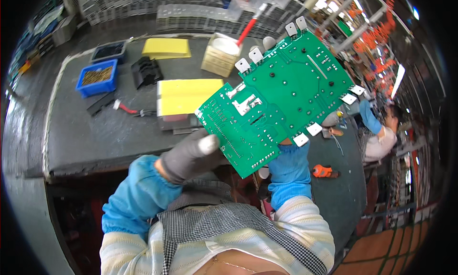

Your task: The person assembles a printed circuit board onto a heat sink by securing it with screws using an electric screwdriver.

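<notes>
A large green circuit board (281, 96) is held up tilted above the bench, its solder side facing me. White-tabbed metal parts stick out along two of its edges. My left hand (191, 155), in a dark grey glove with a pale thumb tip, grips the board's near left corner; its other fingers are hidden. My right hand (286, 142) is behind the board, with only a sliver of skin showing above the blue sleeve cover. It seems to bear the board from below, and a pale rounded tip (269, 42) at the far edge may be its finger.
On the dark bench (95, 141) stand a blue bin of small brass-coloured parts (98, 76), a black tray (109, 51), yellow pads (166, 48), a black plastic part (145, 72) and a carton with a red-handled brush (222, 55). An orange tool (325, 171) lies right. Another person (379, 136) sits beyond.
</notes>
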Motion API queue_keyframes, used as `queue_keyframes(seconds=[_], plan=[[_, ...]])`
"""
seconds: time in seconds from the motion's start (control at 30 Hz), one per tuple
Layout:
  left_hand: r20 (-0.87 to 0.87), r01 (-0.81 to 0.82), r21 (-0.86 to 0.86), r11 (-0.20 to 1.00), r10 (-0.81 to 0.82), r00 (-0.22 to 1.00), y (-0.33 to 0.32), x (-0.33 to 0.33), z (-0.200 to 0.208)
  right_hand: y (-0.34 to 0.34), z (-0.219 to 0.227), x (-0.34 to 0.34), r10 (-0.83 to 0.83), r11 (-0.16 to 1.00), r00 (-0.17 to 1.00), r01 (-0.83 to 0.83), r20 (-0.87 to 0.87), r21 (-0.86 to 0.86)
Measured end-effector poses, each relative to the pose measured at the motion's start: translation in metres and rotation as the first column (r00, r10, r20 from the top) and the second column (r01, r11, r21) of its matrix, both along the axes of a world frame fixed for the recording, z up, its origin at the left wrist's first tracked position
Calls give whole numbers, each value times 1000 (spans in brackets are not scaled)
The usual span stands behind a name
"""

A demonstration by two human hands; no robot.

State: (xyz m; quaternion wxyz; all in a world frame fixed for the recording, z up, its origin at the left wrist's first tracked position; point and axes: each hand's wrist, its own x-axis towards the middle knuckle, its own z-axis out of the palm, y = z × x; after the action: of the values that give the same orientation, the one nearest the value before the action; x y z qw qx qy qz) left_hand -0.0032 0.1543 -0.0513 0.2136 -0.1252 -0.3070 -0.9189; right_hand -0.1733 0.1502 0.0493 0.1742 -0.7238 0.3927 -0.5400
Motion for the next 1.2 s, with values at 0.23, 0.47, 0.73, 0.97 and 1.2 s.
queue_keyframes(seconds=[0.23,0.47,0.73,0.97,1.2], plan=[[-130,-174,228,958,207,970,-5,29,12,-34,-35,-45,355,928,884,-372,304,-4],[100,-869,126,479,865,492,-54,169,-24,-21,-5,32,73,966,994,-50,-82,252],[91,-920,301,252,952,291,-85,238,-74,-20,-148,144,13,988,779,86,-627,127],[88,-922,322,214,963,254,-93,249,-112,-24,-172,156,-158,984,507,154,-848,-91],[164,-930,311,197,953,256,-94,245,-116,-30,-170,167,-156,980,446,180,-881,-83]])
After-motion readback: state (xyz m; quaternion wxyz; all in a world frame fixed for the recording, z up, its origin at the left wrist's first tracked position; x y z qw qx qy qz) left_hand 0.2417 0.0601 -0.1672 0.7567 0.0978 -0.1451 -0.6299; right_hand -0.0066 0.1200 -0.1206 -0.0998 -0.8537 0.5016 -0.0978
